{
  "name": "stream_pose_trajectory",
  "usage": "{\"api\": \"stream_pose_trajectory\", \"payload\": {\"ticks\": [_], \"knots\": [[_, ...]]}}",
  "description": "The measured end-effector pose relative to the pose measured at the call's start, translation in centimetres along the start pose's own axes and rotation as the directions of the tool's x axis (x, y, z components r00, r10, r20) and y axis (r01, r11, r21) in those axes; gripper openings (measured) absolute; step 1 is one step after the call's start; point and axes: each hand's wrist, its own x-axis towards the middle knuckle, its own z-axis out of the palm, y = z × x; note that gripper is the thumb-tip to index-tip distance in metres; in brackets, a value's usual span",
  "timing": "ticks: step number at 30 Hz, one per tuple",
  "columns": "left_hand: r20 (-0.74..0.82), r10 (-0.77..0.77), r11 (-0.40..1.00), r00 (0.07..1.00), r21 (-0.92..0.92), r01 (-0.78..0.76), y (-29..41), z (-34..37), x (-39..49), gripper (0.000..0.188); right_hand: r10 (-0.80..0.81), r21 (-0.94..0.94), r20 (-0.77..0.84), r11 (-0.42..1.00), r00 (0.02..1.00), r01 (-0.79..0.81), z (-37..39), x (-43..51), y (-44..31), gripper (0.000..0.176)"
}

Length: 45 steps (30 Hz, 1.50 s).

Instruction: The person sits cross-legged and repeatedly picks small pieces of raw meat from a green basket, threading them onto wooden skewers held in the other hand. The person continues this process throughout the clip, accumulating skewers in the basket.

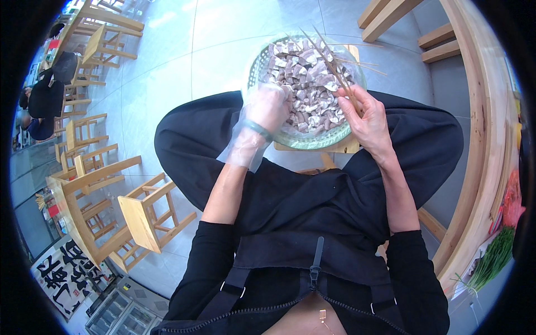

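Observation:
A pale green plastic basket (312, 144), lined with clear plastic film, stands on a wooden stool (341, 147) between my knees. Cut greyish-purple and white pieces, apparently meat or offal (312, 79), fill it. My left hand (268, 106), in a clear disposable glove with a bangle over its cuff, is at the basket's left side, fingers curled by the pieces; whether it grips one is hidden. Bare, my right hand (366, 115) holds several thin wooden skewers (331, 65) over the right side, their points fanned away from me. More skewers (364, 65) lie across the basket's far right rim.
A long wooden table (475, 167) runs along the right, with green chives or similar greens (494, 259) and a red plastic bag (513, 201) on it. Wooden stools (140, 224) and tables stand at the left. People in dark clothes (46, 94) are at the far left.

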Motion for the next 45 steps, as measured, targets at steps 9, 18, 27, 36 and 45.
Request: {"api": "stream_pose_trajectory", "payload": {"ticks": [9, 18, 27, 36, 45], "knots": [[0.083, -0.364, 0.490, 0.928, -0.830, 0.267, -0.7, -1.0, 0.1, 0.009, 0.079, -0.052, 0.179, 0.996, 0.981, -0.070, -0.9, -0.1, -1.0, 0.016], [0.277, -0.296, -0.313, 0.914, -0.932, 0.181, -3.2, -2.1, 0.6, 0.020, 0.092, -0.103, 0.314, 0.993, 0.945, -0.062, -1.5, -0.1, -1.3, 0.019], [0.194, -0.357, -0.359, 0.913, -0.932, 0.058, -3.8, -2.4, 0.7, 0.022, 0.095, -0.074, 0.323, 0.994, 0.942, -0.075, -1.5, -0.2, -1.3, 0.018], [0.170, -0.404, -0.340, 0.899, -0.940, 0.025, -5.0, -1.9, 1.3, 0.026, 0.090, -0.050, 0.305, 0.996, 0.948, -0.079, -1.4, -0.4, -0.9, 0.017], [-0.108, -0.532, -0.035, 0.840, -0.988, -0.150, -3.3, -1.0, 1.4, 0.024, 0.059, -0.042, 0.213, 0.998, 0.975, -0.051, 0.3, -1.0, -0.9, 0.014]]}}
